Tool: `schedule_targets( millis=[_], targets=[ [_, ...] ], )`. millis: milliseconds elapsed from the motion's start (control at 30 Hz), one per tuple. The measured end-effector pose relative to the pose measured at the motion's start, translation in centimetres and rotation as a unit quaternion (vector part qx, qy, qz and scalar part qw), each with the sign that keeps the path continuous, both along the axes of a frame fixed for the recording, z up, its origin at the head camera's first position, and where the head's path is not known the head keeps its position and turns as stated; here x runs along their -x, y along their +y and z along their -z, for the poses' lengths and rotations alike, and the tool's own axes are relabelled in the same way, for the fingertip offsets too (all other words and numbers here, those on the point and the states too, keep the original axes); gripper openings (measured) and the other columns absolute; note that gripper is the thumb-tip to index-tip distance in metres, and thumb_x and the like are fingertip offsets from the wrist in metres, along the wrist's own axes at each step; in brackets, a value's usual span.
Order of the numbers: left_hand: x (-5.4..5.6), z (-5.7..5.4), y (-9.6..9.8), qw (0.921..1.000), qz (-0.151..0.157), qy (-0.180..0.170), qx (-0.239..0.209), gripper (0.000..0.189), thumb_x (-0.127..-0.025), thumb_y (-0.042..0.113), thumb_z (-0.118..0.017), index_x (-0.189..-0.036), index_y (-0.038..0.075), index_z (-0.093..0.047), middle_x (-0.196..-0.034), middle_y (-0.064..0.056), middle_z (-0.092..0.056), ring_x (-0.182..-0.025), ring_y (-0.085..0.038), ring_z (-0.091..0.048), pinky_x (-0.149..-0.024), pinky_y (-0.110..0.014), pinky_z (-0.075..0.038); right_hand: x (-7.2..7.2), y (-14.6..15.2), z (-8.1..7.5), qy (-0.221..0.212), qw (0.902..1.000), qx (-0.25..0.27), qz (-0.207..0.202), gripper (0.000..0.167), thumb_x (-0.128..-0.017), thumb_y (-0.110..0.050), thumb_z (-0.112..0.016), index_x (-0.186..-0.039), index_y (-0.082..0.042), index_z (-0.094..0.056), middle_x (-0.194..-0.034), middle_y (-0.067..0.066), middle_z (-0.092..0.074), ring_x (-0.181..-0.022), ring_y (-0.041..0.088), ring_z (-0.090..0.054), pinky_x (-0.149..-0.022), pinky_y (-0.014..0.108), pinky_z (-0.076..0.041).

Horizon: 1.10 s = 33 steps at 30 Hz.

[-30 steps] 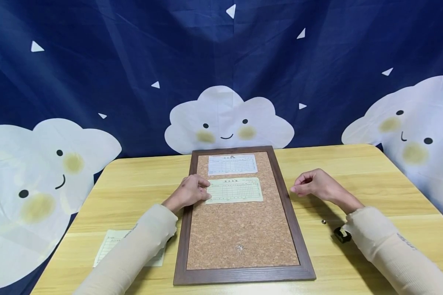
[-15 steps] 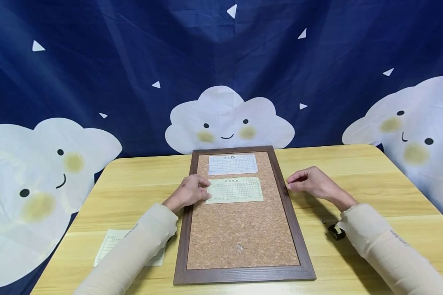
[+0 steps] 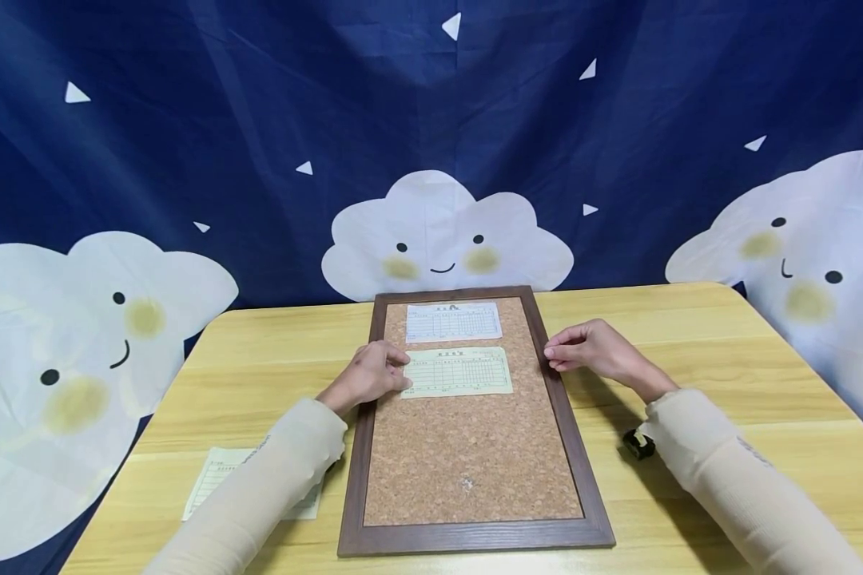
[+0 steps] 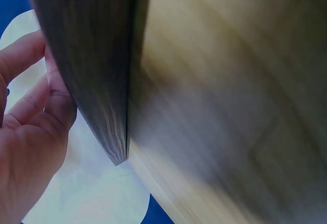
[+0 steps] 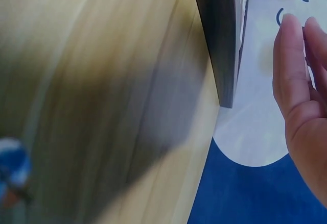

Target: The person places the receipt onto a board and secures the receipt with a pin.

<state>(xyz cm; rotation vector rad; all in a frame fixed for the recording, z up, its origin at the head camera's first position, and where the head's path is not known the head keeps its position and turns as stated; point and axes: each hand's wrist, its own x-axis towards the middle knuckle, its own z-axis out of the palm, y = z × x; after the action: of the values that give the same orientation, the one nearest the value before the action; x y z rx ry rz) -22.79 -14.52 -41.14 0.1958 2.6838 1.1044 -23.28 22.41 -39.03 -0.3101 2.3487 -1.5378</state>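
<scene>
A dark-framed cork board [image 3: 467, 455] lies on the wooden table. On its cork sits a pale yellow printed slip [image 3: 456, 372], with a white printed slip [image 3: 453, 322] farther up. My left hand [image 3: 367, 373] rests over the board's left edge, thumb and fingers apart, their tips touching the yellow slip's left end. My right hand [image 3: 593, 351] hovers at the board's right edge, thumb and fingertips close together. Whether something tiny is between them I cannot tell, even in the right wrist view, where that hand [image 5: 304, 91] shows beside the frame.
More yellow slips [image 3: 216, 475] lie on the table [image 3: 273, 339] at the left, partly under the left sleeve. A small black object [image 3: 638, 444] shows beside the right sleeve. A blue cloth with clouds [image 3: 431, 96] hangs behind the table.
My right hand has moved left to the board's frame. The left hand stays on the yellow slip. A small shiny thing on the table at the right is out of sight now.
</scene>
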Motion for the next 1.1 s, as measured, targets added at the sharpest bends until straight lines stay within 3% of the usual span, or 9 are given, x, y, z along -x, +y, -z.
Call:
schedule_targets(
  millis=[333,867,1100],
  targets=[
    [0.1,0.1,0.0,1.0000,0.002,0.002,0.001,0.033,-0.082,0.003,-0.081,-0.114,0.000,-0.072,-0.119,-0.008,-0.060,-0.085,-0.015,-0.059,-0.081,-0.034,-0.051,0.7,-1.2,0.3,-0.015,0.9997,0.019,-0.006,0.024,-0.095,0.001,-0.065,-0.108,0.021,-0.063,-0.091,0.019,-0.072,-0.075,0.011,-0.069,-0.072,0.028,-0.059],
    [-0.1,0.1,-0.1,1.0000,0.008,0.002,0.001,0.035,-0.082,0.004,-0.081,-0.115,-0.001,-0.071,-0.113,-0.008,-0.060,-0.084,-0.016,-0.058,-0.081,-0.035,-0.051,1.6,-3.3,0.1,-0.007,0.9992,0.038,-0.002,0.025,-0.097,0.009,-0.056,-0.115,0.026,-0.057,-0.099,0.028,-0.069,-0.076,0.009,-0.068,-0.075,0.026,-0.058],
    [0.0,0.1,-0.1,1.0000,0.006,0.001,0.002,0.035,-0.082,0.004,-0.081,-0.116,0.000,-0.071,-0.113,-0.008,-0.060,-0.084,-0.016,-0.058,-0.080,-0.034,-0.051,1.8,-4.1,0.1,-0.013,0.9991,0.039,-0.004,0.026,-0.097,0.008,-0.056,-0.117,0.025,-0.056,-0.098,0.025,-0.069,-0.076,0.009,-0.068,-0.075,0.025,-0.058]
  ],
)
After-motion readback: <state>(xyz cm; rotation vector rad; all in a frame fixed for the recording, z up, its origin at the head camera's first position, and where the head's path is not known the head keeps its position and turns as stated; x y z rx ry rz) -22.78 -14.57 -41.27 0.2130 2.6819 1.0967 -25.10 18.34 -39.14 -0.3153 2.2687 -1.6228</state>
